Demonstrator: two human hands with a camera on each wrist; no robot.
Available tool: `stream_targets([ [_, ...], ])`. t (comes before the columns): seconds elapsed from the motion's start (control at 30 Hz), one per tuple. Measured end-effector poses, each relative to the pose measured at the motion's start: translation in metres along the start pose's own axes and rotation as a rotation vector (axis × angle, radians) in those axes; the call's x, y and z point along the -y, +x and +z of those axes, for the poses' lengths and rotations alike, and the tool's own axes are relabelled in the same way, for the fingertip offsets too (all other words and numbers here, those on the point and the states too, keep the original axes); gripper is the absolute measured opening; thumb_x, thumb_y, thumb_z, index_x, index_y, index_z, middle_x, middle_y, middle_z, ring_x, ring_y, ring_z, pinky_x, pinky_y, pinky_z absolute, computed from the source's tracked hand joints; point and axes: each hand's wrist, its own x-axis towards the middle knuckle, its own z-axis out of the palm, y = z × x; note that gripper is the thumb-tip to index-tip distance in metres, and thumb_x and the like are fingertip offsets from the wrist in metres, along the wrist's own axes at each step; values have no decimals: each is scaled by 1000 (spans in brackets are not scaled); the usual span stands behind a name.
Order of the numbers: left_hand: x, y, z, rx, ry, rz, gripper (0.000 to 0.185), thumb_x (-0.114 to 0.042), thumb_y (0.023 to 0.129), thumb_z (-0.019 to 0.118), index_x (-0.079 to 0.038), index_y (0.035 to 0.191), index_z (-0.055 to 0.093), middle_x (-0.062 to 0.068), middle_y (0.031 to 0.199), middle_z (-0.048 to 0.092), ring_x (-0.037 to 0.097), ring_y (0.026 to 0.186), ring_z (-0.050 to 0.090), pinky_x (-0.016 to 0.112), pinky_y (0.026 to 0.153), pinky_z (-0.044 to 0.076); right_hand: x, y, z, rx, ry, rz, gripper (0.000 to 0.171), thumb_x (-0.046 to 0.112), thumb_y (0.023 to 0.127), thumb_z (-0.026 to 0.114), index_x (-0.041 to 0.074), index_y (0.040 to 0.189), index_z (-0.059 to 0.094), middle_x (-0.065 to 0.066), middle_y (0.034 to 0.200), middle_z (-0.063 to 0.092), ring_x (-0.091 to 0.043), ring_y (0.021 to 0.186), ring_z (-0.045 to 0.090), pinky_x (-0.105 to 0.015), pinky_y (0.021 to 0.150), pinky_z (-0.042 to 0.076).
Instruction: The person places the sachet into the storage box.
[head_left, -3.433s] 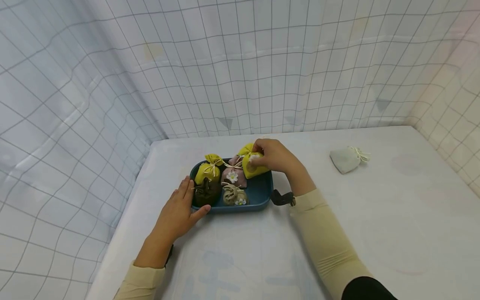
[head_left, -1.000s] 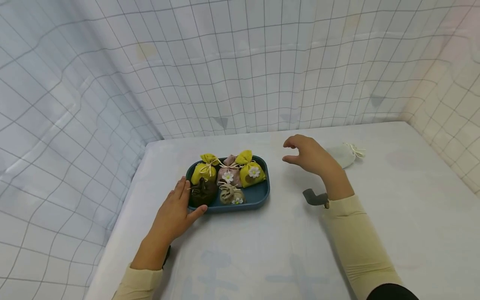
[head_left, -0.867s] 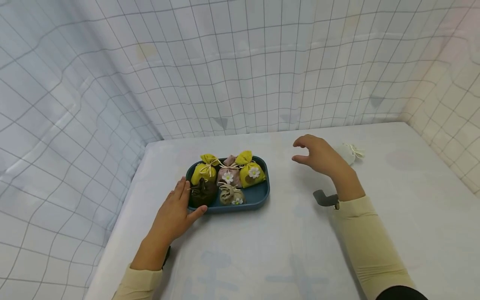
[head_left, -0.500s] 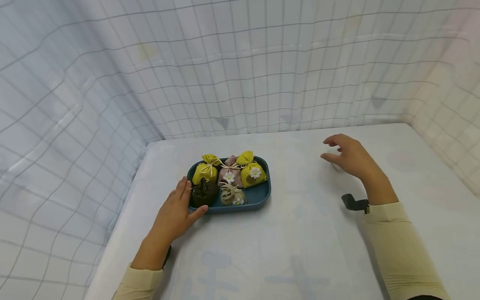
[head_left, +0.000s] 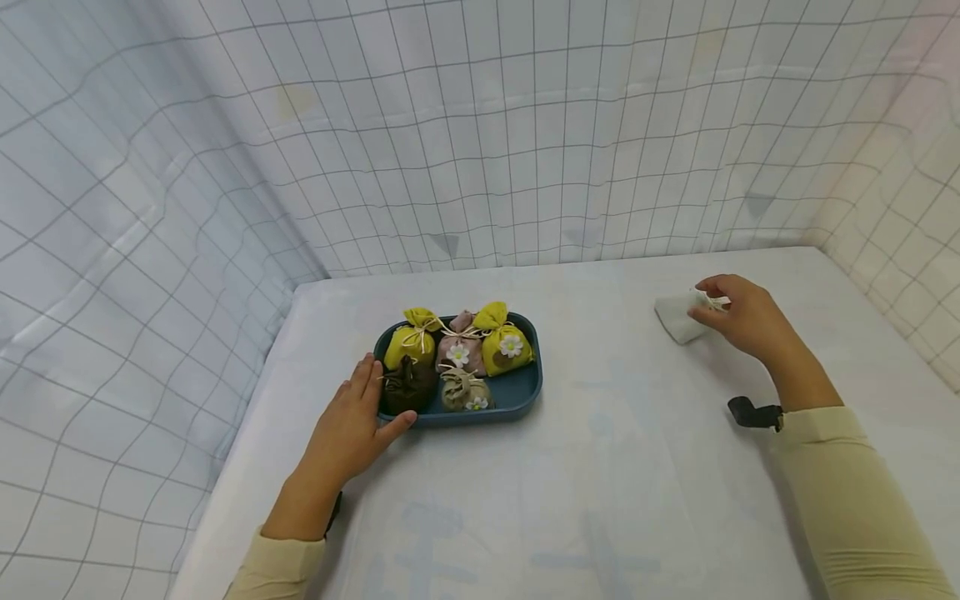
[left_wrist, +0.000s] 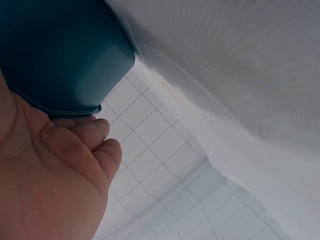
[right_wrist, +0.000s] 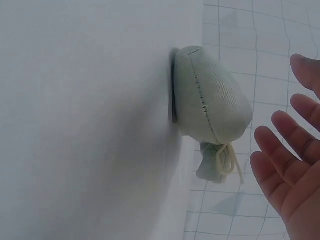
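**Meanwhile, one hand at the tray, the other at the pale pouch**

Head view: the left hand (head_left: 352, 429) is resting flat on the tabletop (head_left: 570, 500) with fingers straight, touching the near-left corner of the blue tray (head_left: 517, 392), thumb lying along its near edge. The tray is sitting toward the tabletop's far-left part and is carrying five small tied pouches: a yellow pouch (head_left: 408, 342) at the back left, a pink pouch (head_left: 457, 348) with a white flower in the middle, a second yellow pouch (head_left: 504, 343) with a flower at the back right, a dark brown pouch (head_left: 408, 387) at the front left, and a tan pouch (head_left: 463, 390) beside it. Well apart, toward the far-right edge, the right hand (head_left: 742, 321) is reaching over a pale grey-green pouch (head_left: 677, 315), fingertips at its tied end; whether they are pinching it cannot be told here.

Left wrist view: the left hand (left_wrist: 50, 175) is lying relaxed, fingers straight, their tips under the rim of the blue tray (left_wrist: 60, 50).

Right wrist view: the right hand (right_wrist: 295, 165) is spread and released, fingers straight, just beside the pale grey-green pouch (right_wrist: 212, 102) and not gripping it. The pouch is lying on the tabletop (right_wrist: 85, 120), its corded neck (right_wrist: 220, 162) pointing toward the palm.
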Motion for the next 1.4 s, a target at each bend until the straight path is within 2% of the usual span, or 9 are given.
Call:
stream_targets([
  [0.33,-1,-1,-1,2,5,0,99,-60,94,57,12,152,22,27,160,16,44,145,23,58,114,23,-16,-3,4,-17,-11,44,44,29,98,64,-3,127,55,-29,120,59,-44,112,52,-52,79,47],
  [0.53,-1,0,-1,4,3,-9,99,-60,94,57,11,153,22,27,161,16,45,143,25,59,112,27,-22,0,5,-15,-21,77,49,30,99,63,-5,130,51,-31,122,57,-45,113,52,-54,81,49],
  [0.83,-1,0,-1,0,9,-2,99,-61,94,56,11,152,22,27,161,16,44,144,24,58,113,26,-30,-2,7,-5,-19,146,56,38,99,61,-6,131,49,-30,126,54,-46,115,50,-56,84,48],
  [1.1,-2,0,-1,3,-4,-7,100,-63,94,54,12,153,20,26,161,13,43,146,20,59,114,22,-30,-1,8,65,-12,165,61,38,99,61,-8,135,45,-32,129,51,-48,118,49,-59,88,47],
  [1.4,-1,0,-1,15,-10,-13,102,-65,94,53,11,153,19,26,162,12,43,146,20,59,114,24,-30,7,8,140,6,208,76,52,98,55,-6,142,37,-36,136,45,-49,119,48,-61,91,45],
])
